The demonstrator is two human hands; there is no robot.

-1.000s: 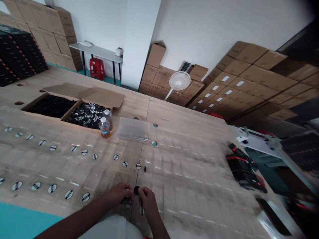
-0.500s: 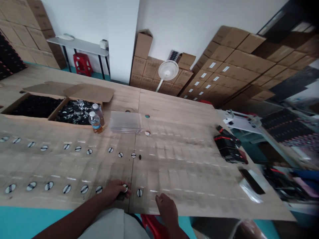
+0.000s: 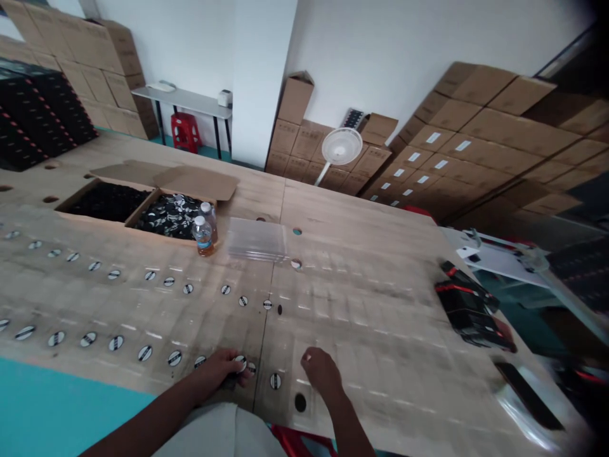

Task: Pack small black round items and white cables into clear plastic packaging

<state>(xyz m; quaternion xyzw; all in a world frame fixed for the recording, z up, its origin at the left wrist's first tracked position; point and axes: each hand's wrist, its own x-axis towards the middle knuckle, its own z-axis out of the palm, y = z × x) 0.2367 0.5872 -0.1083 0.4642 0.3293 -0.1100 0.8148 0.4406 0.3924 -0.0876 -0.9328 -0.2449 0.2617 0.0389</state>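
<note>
A person's left hand (image 3: 222, 369) gripped a round black-banded white disc (image 3: 241, 362); the right hand (image 3: 323, 373) — fingers curled, contents unclear — was near a dark round disc (image 3: 300, 402). Matching discs (image 3: 116, 343) lined the wooden table (image 3: 361, 219) leftward; transparent plastic (image 3: 352, 320) rightward apparently awaited more.

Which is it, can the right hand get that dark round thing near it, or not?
Probably yes: the dark disc lies uncovered, close beside the right hand, and nothing seems to be in between.
</note>
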